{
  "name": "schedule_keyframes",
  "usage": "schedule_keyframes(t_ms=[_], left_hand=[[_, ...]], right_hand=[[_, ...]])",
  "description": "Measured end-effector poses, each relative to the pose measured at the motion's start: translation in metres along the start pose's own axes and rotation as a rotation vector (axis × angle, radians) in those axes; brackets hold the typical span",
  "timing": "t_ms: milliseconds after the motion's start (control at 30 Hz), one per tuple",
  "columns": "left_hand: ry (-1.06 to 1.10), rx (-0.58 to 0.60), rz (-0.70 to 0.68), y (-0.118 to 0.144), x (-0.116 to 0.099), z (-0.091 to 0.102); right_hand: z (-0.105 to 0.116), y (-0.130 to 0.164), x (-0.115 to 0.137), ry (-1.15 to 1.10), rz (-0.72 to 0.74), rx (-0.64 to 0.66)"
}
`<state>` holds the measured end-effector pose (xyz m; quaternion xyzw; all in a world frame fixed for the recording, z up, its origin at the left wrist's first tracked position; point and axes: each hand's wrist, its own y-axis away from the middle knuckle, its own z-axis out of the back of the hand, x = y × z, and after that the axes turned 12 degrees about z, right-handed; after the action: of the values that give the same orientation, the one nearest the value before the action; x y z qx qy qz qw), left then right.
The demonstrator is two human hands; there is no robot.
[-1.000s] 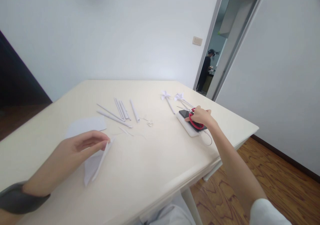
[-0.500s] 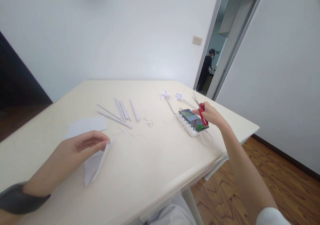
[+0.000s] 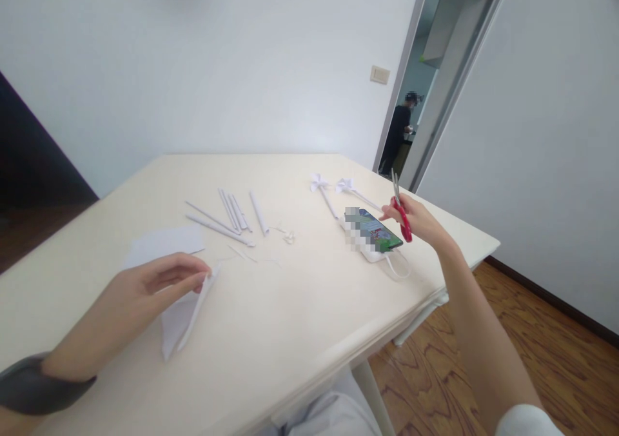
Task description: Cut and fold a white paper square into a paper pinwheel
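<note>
Between thumb and fingertips, my left hand (image 3: 162,287) pinches a folded sheet of white paper (image 3: 181,323) by its upper corner at the left of the table. My right hand (image 3: 416,220) holds red-handled scissors (image 3: 402,213) over the right side, blades pointing up and away. Just below it lies a smartphone (image 3: 382,229) with a lit screen, resting on a white block (image 3: 372,254) with a white cable. Two white paper pinwheels (image 3: 319,183) on paper sticks lie beyond the phone.
Several rolled paper tubes (image 3: 235,213) lie mid-left on the white table (image 3: 290,320), near thin paper scraps (image 3: 289,237). A flat white sheet (image 3: 167,242) is behind my left hand. Through a doorway at the right, a person in dark clothes (image 3: 397,129) stands in another room.
My right hand has shifted slightly right, turning the scissors so their blades point more upward; the blades look closer together. My left hand keeps its pinch on the paper.
</note>
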<state>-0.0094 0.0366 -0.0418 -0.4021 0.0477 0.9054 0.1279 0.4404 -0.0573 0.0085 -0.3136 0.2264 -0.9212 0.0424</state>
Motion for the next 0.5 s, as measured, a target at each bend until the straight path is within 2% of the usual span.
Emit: schedule_keyframes(t_ms=[100, 200, 300, 400, 500], left_hand=[[0.003, 0.012, -0.005, 0.002, -0.003, -0.001], [0.019, 0.061, 0.023, 0.005, -0.012, -0.001], [0.009, 0.059, 0.054, 0.005, -0.017, -0.002], [0.009, 0.033, 0.04, 0.004, -0.014, -0.002], [0.012, 0.037, 0.01, 0.003, -0.009, -0.001]], right_hand=[[0.011, 0.021, 0.004, -0.029, -0.025, 0.124], [0.009, 0.024, 0.007, -0.01, -0.006, 0.162], [0.0, 0.01, 0.005, 0.048, 0.047, 0.148], [-0.003, 0.0, 0.0, 0.055, 0.03, 0.077], [0.001, 0.004, -0.008, 0.046, -0.015, 0.008]])
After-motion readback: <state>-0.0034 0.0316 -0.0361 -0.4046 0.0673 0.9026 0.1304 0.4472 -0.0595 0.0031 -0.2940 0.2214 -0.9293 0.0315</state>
